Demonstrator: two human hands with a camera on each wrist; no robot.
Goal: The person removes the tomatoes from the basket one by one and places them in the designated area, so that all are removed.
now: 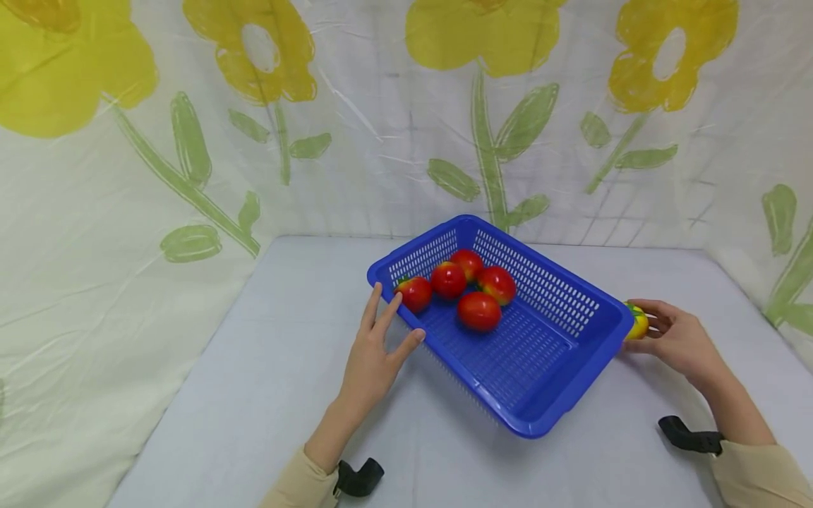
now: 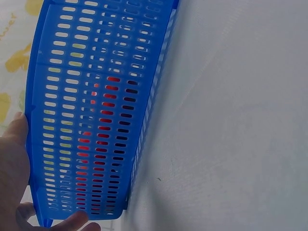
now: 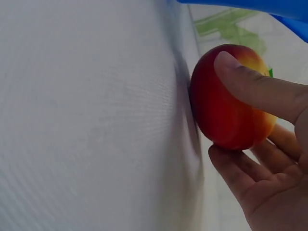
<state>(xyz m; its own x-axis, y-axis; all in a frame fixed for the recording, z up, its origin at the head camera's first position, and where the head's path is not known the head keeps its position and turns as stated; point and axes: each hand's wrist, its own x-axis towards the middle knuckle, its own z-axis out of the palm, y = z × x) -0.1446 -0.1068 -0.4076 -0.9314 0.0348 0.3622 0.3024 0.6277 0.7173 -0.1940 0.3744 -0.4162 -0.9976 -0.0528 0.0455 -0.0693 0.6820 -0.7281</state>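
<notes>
A blue plastic basket [image 1: 559, 402] with slotted walls stands at an angle in the middle of the table, holding several red tomatoes [image 1: 479, 312] towards its far left end. The left hand [image 1: 375, 360] has its fingers spread along the basket's left rim, fingertips touching it; the left wrist view shows the slotted wall [image 2: 91, 120] beside that hand. Just outside the basket's right corner, the right hand [image 1: 682, 342] grips another tomato [image 3: 224, 113], red with a yellow top and a green stem. Its thumb lies across the tomato, and the other fingers support it from the opposite side.
A pale cloth covers the table [image 1: 286, 367]. Behind it hangs a white curtain [image 1: 368, 162] printed with yellow flowers. Black wrist mounts [image 1: 362, 478] sit on both forearms.
</notes>
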